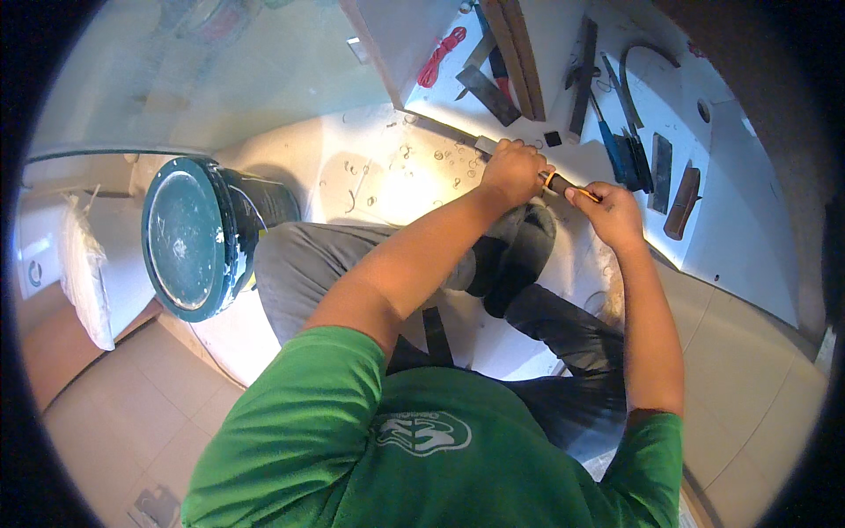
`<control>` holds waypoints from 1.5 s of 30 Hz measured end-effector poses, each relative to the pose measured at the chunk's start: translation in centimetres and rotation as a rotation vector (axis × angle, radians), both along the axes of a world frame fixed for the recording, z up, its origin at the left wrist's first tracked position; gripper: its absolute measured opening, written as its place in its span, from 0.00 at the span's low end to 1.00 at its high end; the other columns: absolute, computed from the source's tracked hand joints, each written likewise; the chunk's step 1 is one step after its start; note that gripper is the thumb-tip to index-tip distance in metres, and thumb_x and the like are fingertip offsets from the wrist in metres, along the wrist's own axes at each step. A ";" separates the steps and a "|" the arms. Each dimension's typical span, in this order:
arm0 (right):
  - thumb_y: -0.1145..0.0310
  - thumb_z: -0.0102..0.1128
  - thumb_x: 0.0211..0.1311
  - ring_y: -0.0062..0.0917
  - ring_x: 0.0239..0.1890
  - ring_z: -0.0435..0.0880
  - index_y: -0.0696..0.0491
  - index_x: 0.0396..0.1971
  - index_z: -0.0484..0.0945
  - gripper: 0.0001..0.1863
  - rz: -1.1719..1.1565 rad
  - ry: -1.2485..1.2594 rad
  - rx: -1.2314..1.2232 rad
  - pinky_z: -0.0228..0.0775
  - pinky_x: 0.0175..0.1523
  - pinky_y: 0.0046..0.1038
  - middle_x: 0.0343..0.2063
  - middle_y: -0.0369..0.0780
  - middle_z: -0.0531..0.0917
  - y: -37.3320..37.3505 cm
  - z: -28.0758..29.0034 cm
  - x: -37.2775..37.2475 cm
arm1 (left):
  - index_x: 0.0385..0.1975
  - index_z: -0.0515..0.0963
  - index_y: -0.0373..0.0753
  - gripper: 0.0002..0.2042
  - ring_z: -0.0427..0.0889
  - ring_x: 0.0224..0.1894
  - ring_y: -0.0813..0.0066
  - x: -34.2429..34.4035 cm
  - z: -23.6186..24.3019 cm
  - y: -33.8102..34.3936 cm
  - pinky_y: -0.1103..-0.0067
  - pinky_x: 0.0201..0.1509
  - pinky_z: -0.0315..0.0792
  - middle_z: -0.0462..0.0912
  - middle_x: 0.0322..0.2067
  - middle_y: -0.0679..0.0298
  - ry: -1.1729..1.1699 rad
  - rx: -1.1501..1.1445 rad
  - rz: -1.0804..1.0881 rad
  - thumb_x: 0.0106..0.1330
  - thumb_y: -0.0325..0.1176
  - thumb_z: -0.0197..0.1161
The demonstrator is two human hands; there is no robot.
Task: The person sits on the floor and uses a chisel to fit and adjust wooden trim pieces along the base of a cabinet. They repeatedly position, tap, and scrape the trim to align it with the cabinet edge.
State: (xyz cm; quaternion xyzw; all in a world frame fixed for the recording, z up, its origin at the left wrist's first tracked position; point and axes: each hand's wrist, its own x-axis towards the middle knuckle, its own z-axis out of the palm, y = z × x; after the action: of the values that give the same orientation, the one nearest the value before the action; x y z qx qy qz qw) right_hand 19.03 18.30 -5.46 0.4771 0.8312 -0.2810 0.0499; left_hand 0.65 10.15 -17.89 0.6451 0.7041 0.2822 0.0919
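My left hand [515, 172] is closed around the shaft of what looks like a chisel [556, 182], with a black-and-orange handle. Its flat metal end [485, 145] sticks out past my left fingers, beside the lower edge of an upright pale panel [374, 44]. My right hand [609, 211] grips the butt of the handle, lower and to the right. Both hands are above my bent legs and dark shoes [519, 251]. Whether the blade touches the panel edge, I cannot tell. Curled shavings [407, 151] lie scattered on the lit floor left of the blade.
A dark bucket with a paint-spotted green lid [183, 238] stands at my left knee. On the white board [722, 238] at right lie blue-handled pliers-like tools [620, 154], a dark flat bar [660, 172] and a brown block [683, 204]. Red cord [441, 57] lies farther off.
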 end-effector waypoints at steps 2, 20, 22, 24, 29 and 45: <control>0.40 0.72 0.56 0.40 0.28 0.85 0.55 0.32 0.90 0.28 -0.006 0.037 -0.027 0.74 0.37 0.39 0.24 0.50 0.85 0.1 -0.5 0.4 | 0.28 0.88 0.45 0.13 0.84 0.42 0.57 0.3 -0.2 0.1 0.62 0.52 0.70 0.88 0.31 0.60 0.017 0.006 0.018 0.68 0.45 0.63; 0.37 0.69 0.59 0.40 0.30 0.86 0.54 0.32 0.89 0.30 0.019 -0.001 0.035 0.74 0.39 0.39 0.24 0.48 0.85 -1.6 -1.1 -3.4 | 0.32 0.89 0.42 0.17 0.84 0.46 0.55 -4.3 0.7 -1.3 0.61 0.55 0.69 0.89 0.36 0.57 0.052 -0.085 0.016 0.74 0.46 0.58; 0.36 0.67 0.58 0.43 0.31 0.87 0.54 0.32 0.89 0.31 0.013 0.004 0.024 0.76 0.40 0.40 0.26 0.49 0.86 -1.7 -0.6 -3.4 | 0.33 0.89 0.45 0.13 0.84 0.47 0.57 -3.8 1.2 -1.1 0.62 0.55 0.70 0.88 0.37 0.60 0.072 -0.135 -0.022 0.70 0.44 0.61; 0.36 0.68 0.59 0.42 0.29 0.86 0.54 0.32 0.89 0.30 0.001 0.030 -0.011 0.75 0.39 0.39 0.25 0.50 0.85 -1.8 0.0 -1.7 | 0.39 0.90 0.51 0.09 0.83 0.49 0.61 -2.4 1.4 -1.1 0.65 0.57 0.69 0.89 0.39 0.65 0.066 -0.172 -0.033 0.63 0.40 0.66; 0.42 0.72 0.59 0.30 0.25 0.80 0.56 0.34 0.89 0.27 -0.112 0.095 -0.023 0.71 0.35 0.33 0.21 0.42 0.84 -1.7 1.3 4.9 | 0.64 0.72 0.31 0.31 0.73 0.65 0.46 -1.5 3.5 -3.8 0.57 0.74 0.60 0.76 0.60 0.45 -0.281 0.173 -0.238 0.69 0.48 0.64; 0.52 0.75 0.63 0.19 0.25 0.73 0.60 0.31 0.88 0.22 -0.330 0.188 -0.086 0.66 0.33 0.26 0.20 0.33 0.79 -5.2 5.0 11.0 | 0.79 0.53 0.37 0.41 0.48 0.82 0.58 -8.6 -0.1 -9.4 0.55 0.84 0.41 0.50 0.80 0.54 0.290 -0.322 0.244 0.69 0.47 0.58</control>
State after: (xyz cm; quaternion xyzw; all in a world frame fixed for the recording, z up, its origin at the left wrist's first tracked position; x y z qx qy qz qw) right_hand 30.02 13.14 -0.48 0.5759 0.7300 -0.3640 -0.0546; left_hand -7.92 0.73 -18.00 0.5662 0.8185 0.0797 0.0570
